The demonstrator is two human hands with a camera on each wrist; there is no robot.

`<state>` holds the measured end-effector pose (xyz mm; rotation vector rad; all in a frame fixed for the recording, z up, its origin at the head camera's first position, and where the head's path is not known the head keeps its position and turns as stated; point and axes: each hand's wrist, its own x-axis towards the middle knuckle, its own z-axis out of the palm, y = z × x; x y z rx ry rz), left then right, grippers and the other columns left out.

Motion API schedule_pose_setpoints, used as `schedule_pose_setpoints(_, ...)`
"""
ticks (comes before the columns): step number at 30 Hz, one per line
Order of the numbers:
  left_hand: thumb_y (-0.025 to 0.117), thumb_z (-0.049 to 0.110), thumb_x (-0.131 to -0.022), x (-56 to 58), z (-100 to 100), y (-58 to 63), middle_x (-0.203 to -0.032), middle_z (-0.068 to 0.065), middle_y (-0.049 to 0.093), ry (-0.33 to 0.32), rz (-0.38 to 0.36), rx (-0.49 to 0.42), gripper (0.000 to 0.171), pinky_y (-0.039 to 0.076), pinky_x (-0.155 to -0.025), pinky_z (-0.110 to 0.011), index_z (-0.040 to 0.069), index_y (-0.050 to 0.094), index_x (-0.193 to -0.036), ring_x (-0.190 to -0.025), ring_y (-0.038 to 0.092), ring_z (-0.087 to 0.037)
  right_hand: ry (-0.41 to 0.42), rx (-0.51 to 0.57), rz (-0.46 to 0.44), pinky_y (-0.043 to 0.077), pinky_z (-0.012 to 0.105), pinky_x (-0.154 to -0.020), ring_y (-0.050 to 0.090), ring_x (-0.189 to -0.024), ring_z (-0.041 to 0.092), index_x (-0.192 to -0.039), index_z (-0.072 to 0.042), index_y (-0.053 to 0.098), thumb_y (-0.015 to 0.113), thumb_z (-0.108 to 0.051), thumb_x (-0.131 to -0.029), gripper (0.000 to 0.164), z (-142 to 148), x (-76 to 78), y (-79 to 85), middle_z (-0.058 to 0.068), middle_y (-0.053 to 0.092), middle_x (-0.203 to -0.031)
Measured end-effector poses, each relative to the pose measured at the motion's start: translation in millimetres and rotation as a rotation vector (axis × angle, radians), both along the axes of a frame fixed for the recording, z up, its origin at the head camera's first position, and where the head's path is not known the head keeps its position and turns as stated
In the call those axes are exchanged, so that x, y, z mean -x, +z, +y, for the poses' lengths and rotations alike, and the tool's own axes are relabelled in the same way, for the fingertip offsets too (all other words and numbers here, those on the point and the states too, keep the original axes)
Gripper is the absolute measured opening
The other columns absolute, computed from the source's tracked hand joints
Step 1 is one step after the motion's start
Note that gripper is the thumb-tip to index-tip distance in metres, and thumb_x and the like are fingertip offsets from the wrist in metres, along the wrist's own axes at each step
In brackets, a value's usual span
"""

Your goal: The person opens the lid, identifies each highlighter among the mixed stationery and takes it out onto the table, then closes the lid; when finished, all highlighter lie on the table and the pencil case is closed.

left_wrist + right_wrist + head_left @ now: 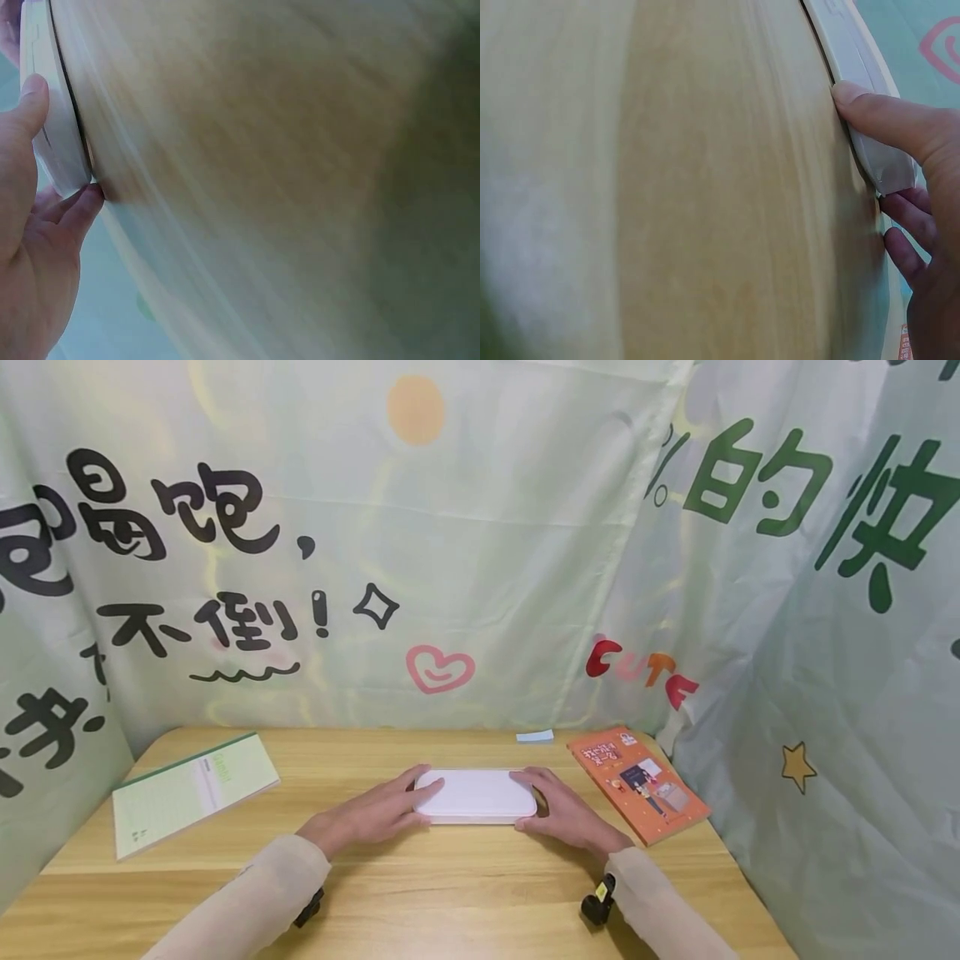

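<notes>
A flat white case [476, 795] with rounded corners lies lengthwise across the middle of the wooden table [442, 893]. My left hand [378, 808] grips its left end. In the left wrist view, the thumb presses the side of the case [60, 127], while the fingertips reach round the end, close to the tabletop. The opposite end is held by my right hand [564, 810]. From the right wrist, its thumb rests along the near side of the case [885, 161], and the other fingers curl behind the end.
To the left lies a pale green notepad [168, 806] with a dark green top edge. An orange illustrated book [637, 785] lies at the right, near my right hand. A small light blue strip [535, 737] is at the back edge, before a printed curtain [510, 568].
</notes>
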<state>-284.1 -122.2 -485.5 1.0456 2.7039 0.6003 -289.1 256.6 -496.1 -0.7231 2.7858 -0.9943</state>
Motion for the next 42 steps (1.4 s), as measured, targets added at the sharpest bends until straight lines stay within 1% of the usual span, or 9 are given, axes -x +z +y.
schedule_pose_setpoints(6,0.056,0.05,-0.113,-0.7,-1.3,0.4,-0.182,-0.017,0.016,-0.002,0.038,0.013,0.071,0.036,-0.128,-0.062,0.027,0.028,-0.174,-0.162,0.036,-0.042,0.02,0.008,0.01,0.037,0.066,-0.124,0.042,-0.156,0.039,-0.162,-0.021,0.05,0.086,-0.036,-0.096,0.077,1.6,2.3,-1.2,0.012,0.044,-0.168)
schedule_pose_setpoints(14,0.056,0.051,-0.112,-2.0,-3.1,-0.9,-0.183,-0.016,0.016,0.003,0.034,0.023,0.071,0.035,-0.128,-0.061,0.03,0.027,-0.173,-0.162,0.036,-0.041,0.041,0.019,0.015,0.038,0.067,-0.124,0.043,-0.154,0.04,-0.161,-0.019,0.05,0.086,-0.034,-0.096,0.076,0.5,1.5,-2.7,0.014,0.044,-0.167)
schedule_pose_setpoints(22,0.052,0.051,-0.114,-3.1,-5.4,1.2,-0.18,-0.02,0.02,-0.008,0.054,0.001,0.068,0.037,-0.126,-0.064,0.025,0.031,-0.173,-0.158,0.04,-0.046,0.044,0.032,0.002,0.037,0.066,-0.124,0.042,-0.155,0.041,-0.162,-0.018,0.048,0.086,-0.031,-0.097,0.077,-0.9,-0.8,-2.9,0.016,0.043,-0.168)
schedule_pose_setpoints(24,0.049,0.052,-0.115,-1.3,-6.1,2.9,-0.179,-0.017,0.027,0.025,0.054,-0.033,0.064,0.036,-0.127,-0.063,0.026,0.035,-0.172,-0.158,0.041,-0.043,0.045,0.039,0.002,0.037,0.066,-0.124,0.043,-0.155,0.04,-0.164,-0.019,0.045,0.086,-0.03,-0.097,0.08,-1.0,-1.3,-2.2,0.015,0.043,-0.168)
schedule_pose_setpoints(28,0.042,0.057,-0.115,2.7,-6.9,6.0,-0.178,-0.011,0.034,0.072,0.029,-0.06,0.061,0.033,-0.13,-0.061,0.031,0.037,-0.171,-0.162,0.038,-0.037,0.021,0.051,-0.013,0.036,0.067,-0.124,0.046,-0.152,0.04,-0.167,-0.02,0.04,0.087,-0.026,-0.096,0.086,-0.1,-3.1,-1.2,0.016,0.044,-0.167)
schedule_pose_setpoints(31,0.042,0.057,-0.116,4.8,-6.8,6.5,-0.178,-0.013,0.032,0.059,0.004,-0.07,0.062,0.032,-0.13,-0.063,0.029,0.038,-0.171,-0.163,0.036,-0.038,-0.004,0.067,-0.037,0.035,0.067,-0.125,0.045,-0.152,0.041,-0.168,-0.02,0.039,0.088,-0.026,-0.095,0.088,0.3,-4.0,-0.5,0.017,0.043,-0.167)
schedule_pose_setpoints(34,0.045,0.049,-0.117,6.5,-6.7,6.4,-0.173,-0.015,0.042,0.061,-0.003,-0.151,0.057,0.033,-0.129,-0.063,0.021,0.046,-0.167,-0.16,0.041,-0.039,-0.014,0.102,-0.074,0.03,0.067,-0.128,0.039,-0.158,0.043,-0.17,-0.02,0.035,0.089,-0.026,-0.093,0.094,-1.4,-3.4,-0.5,0.017,0.04,-0.171)
schedule_pose_setpoints(36,0.047,0.046,-0.117,8.4,-6.1,6.4,-0.168,-0.011,0.051,0.069,-0.021,-0.209,0.054,0.035,-0.128,-0.062,0.018,0.051,-0.163,-0.157,0.046,-0.037,-0.02,0.124,-0.094,0.025,0.068,-0.13,0.031,-0.163,0.043,-0.172,-0.021,0.031,0.091,-0.027,-0.092,0.1,-2.3,-3.2,-1.2,0.016,0.035,-0.175)
schedule_pose_setpoints(42,0.047,0.047,-0.117,15.7,-2.5,4.4,-0.154,-0.006,0.066,0.14,-0.039,-0.308,0.049,0.042,-0.123,-0.061,0.02,0.059,-0.156,-0.148,0.057,-0.036,-0.034,0.163,-0.132,0.02,0.07,-0.131,0.014,-0.169,0.04,-0.177,-0.027,0.013,0.092,-0.033,-0.09,0.117,-1.8,-2.8,-0.7,0.009,0.014,-0.184)
